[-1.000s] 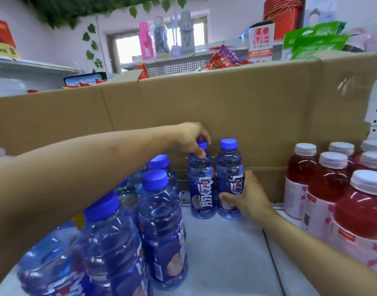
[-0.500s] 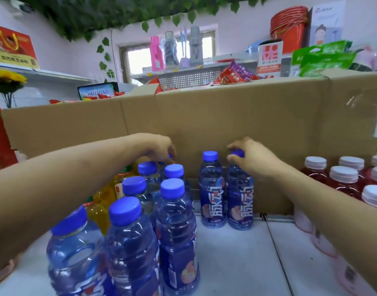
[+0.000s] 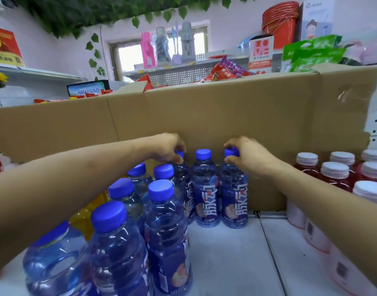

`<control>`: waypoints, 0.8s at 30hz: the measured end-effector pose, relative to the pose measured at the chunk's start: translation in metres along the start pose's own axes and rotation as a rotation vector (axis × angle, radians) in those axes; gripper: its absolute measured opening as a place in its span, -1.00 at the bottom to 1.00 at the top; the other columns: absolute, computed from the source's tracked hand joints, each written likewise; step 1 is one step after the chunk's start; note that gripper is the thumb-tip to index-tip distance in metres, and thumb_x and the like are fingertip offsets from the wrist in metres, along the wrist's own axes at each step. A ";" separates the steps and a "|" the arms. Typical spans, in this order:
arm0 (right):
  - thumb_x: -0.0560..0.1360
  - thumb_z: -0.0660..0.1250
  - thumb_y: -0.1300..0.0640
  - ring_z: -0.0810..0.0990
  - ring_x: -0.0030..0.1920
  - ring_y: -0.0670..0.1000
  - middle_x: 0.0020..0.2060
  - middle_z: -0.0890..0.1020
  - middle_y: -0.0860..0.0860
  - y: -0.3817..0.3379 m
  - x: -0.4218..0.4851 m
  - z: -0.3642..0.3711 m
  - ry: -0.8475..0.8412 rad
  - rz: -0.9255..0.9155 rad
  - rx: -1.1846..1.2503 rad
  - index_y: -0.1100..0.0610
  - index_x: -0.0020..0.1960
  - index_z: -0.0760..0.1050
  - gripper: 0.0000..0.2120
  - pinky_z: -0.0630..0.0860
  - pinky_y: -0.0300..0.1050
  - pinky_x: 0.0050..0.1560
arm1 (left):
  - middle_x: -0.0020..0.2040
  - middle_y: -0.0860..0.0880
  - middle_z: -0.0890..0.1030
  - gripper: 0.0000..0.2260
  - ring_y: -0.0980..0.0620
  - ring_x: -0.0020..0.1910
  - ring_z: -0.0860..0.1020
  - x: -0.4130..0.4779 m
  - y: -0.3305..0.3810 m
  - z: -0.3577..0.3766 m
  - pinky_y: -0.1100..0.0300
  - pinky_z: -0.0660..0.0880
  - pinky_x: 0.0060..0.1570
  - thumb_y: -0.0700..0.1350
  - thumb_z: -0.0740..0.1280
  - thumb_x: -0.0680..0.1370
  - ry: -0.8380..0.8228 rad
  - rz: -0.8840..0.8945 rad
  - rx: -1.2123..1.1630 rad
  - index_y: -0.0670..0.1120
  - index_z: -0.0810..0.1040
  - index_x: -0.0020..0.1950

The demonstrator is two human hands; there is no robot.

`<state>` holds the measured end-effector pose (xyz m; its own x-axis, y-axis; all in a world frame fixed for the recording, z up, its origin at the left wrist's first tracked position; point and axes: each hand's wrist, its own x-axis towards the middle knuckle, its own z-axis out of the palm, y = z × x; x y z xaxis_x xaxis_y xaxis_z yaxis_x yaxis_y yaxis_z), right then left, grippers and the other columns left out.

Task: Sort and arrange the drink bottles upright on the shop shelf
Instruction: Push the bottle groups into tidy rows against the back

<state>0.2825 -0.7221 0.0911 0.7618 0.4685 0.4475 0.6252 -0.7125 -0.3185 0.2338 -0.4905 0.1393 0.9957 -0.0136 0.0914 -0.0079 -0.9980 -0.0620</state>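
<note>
Left hand (image 3: 169,149) and right hand (image 3: 246,155) each seemingly pinch a bottle cap (image 3: 231,152).

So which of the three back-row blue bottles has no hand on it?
The middle bottle: its cap is bare. The left hand grips the left bottle, the right hand the right bottle.

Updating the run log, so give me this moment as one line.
left hand: grips cap of left back bottle | right hand: grips cap of right back bottle | middle back bottle: upright, untouched
</note>
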 end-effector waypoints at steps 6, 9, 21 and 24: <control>0.55 0.38 0.13 0.53 0.22 0.15 0.24 0.56 0.12 -0.003 -0.004 0.002 0.020 0.023 0.026 0.13 0.35 0.49 -0.63 0.47 -0.02 0.21 | 0.20 -0.07 0.59 -0.67 -0.04 0.11 0.51 -0.011 0.002 0.001 0.28 0.35 -0.03 -0.15 0.42 0.56 0.032 0.019 -0.035 -0.04 0.57 0.32; 0.54 0.40 0.14 0.54 0.23 0.16 0.25 0.58 0.13 -0.007 -0.006 -0.002 0.022 0.056 0.021 0.13 0.35 0.50 -0.62 0.47 -0.02 0.21 | 0.11 -0.06 0.58 -0.65 0.02 0.00 0.47 -0.015 0.002 -0.002 0.33 0.29 -0.13 -0.21 0.43 0.54 0.029 0.022 -0.069 -0.05 0.57 0.32; 0.56 0.36 0.10 0.47 0.30 0.18 0.33 0.48 0.16 -0.004 -0.018 -0.002 -0.005 0.117 0.015 0.07 0.46 0.38 -0.51 0.39 -0.05 0.26 | 0.19 -0.10 0.63 -0.64 -0.10 0.10 0.57 -0.015 0.007 -0.004 0.19 0.45 0.05 -0.08 0.42 0.57 0.033 -0.070 -0.031 -0.10 0.55 0.36; 0.55 0.38 0.03 0.35 0.38 0.19 0.37 0.37 0.16 -0.008 -0.035 0.003 0.040 0.103 0.035 0.08 0.52 0.27 -0.40 0.35 0.03 0.36 | 0.31 -0.06 0.56 -0.57 -0.08 0.06 0.58 -0.035 0.011 -0.013 0.07 0.56 0.10 -0.01 0.32 0.63 -0.067 -0.084 -0.187 -0.05 0.41 0.49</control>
<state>0.2511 -0.7309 0.0750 0.8152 0.3724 0.4436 0.5504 -0.7365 -0.3932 0.1974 -0.5016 0.1484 0.9974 0.0683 0.0215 0.0649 -0.9895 0.1293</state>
